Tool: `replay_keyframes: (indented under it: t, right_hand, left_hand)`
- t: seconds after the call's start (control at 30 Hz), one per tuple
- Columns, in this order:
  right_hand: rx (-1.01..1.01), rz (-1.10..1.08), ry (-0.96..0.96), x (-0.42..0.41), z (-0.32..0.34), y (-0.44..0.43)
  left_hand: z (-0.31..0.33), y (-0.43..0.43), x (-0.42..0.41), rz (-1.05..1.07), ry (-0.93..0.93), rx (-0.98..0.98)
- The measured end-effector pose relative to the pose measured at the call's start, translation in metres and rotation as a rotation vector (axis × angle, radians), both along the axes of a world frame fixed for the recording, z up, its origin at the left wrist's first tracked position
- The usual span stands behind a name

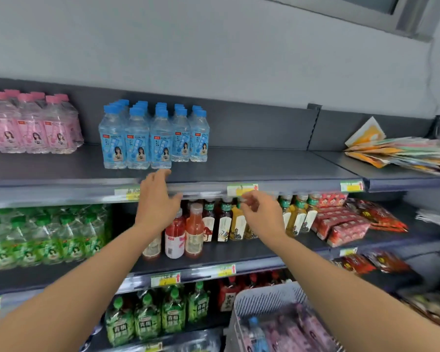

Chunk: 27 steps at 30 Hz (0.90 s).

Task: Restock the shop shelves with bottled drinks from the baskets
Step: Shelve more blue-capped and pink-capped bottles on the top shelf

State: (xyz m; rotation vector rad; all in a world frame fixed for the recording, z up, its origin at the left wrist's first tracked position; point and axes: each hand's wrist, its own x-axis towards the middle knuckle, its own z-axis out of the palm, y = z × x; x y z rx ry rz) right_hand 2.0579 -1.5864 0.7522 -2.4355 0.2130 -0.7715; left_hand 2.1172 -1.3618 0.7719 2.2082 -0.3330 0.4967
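Note:
Several blue-capped water bottles (153,138) stand in a block on the top shelf (264,168). My left hand (158,199) reaches up with straight fingers, its tips just below the front bottle, holding nothing. My right hand (262,214) hovers at the shelf's front edge with loosely curled fingers, empty. A white basket (262,301) at the lower right holds purple-labelled bottles and one blue-capped bottle (255,334).
Pink-capped bottles (31,123) stand at the top left. Flat paper packets (401,153) lie at the top right. The middle shelf carries green bottles (46,237), juice and tea bottles (214,224), and red snack packs (346,222). Green bottles (150,316) fill the lower shelf.

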Motion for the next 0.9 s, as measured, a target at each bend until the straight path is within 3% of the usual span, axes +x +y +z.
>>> replay_keyframes:
  t: [0.4,0.63,0.9]
  right_hand:
    - [0.024,-0.142,0.458,-0.106,-0.076,-0.085]
    - [0.104,-0.234,0.639,-0.141,-0.134,-0.092]
    - [0.101,-0.187,0.942,-0.151,-0.204,-0.119]
  left_hand:
    - [-0.106,-0.09,-0.092,-0.28,0.259,0.202]
    - [-0.167,-0.117,-0.116,-0.398,0.375,0.359]
    - [-0.227,-0.16,-0.127,-0.497,0.475,0.529]
